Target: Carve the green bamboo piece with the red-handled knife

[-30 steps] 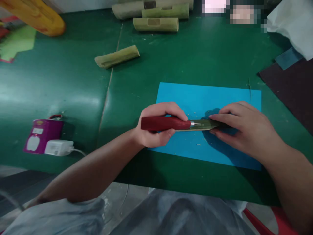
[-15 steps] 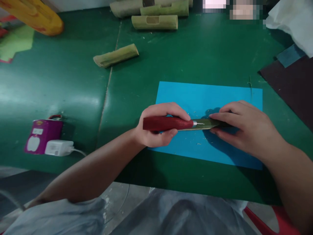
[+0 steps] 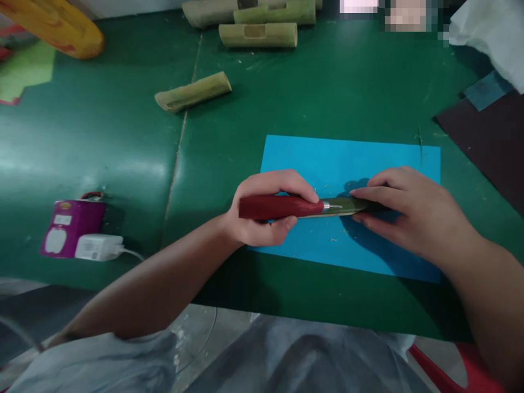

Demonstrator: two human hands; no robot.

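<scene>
My left hand (image 3: 262, 218) is wrapped round the dark red handle of a carving tool (image 3: 282, 207), whose thin metal tip rests on a flat green bamboo strip (image 3: 341, 206). My right hand (image 3: 403, 210) pinches the right end of that strip and holds it down on a blue sheet (image 3: 347, 164). The far end of the strip is hidden under my right fingers. Small shavings lie scattered on the blue sheet around the strip.
On the green table (image 3: 102, 136) lie a cut bamboo piece (image 3: 192, 91) and several bamboo tubes (image 3: 257, 34) at the back. A purple box (image 3: 71, 226) and white charger (image 3: 98, 246) sit left. A dark mat (image 3: 491, 142) lies right, a yellow object (image 3: 61, 27) top left.
The carving tool and my left hand have shifted slightly right along the strip. My right hand has stayed put.
</scene>
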